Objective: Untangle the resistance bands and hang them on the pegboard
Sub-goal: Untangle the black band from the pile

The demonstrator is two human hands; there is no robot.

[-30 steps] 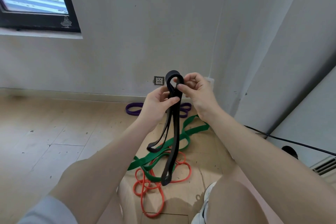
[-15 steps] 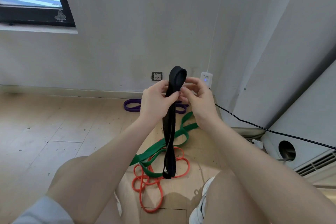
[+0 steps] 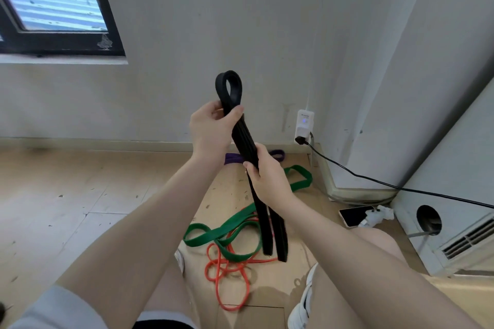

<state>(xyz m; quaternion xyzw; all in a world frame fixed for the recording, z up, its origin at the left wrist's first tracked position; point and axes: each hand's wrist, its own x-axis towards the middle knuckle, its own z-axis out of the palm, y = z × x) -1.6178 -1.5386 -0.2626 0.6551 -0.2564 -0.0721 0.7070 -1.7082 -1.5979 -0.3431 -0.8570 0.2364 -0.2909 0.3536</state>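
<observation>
A wide black resistance band (image 3: 242,134) hangs folded in front of me, its loop end up and two ends dangling near the floor. My left hand (image 3: 211,128) pinches it just under the top loop. My right hand (image 3: 267,176) grips it lower down, around the doubled strands. On the floor below lie a green band (image 3: 230,227) and a thin orange band (image 3: 227,272), tangled together. A purple band (image 3: 275,153) lies by the wall, mostly hidden behind my hands. No pegboard is in view.
A white charger (image 3: 304,123) is plugged in at the wall, its black cable (image 3: 374,181) running right across the floor. A phone (image 3: 354,215) lies by the corner. A white unit with a vent (image 3: 459,238) stands right. My white shoe (image 3: 304,299) is near the bands.
My right hand slid down the black band from the top loop to mid-length. My left hand still holds the top, raised higher. The band's strands now hang straight.
</observation>
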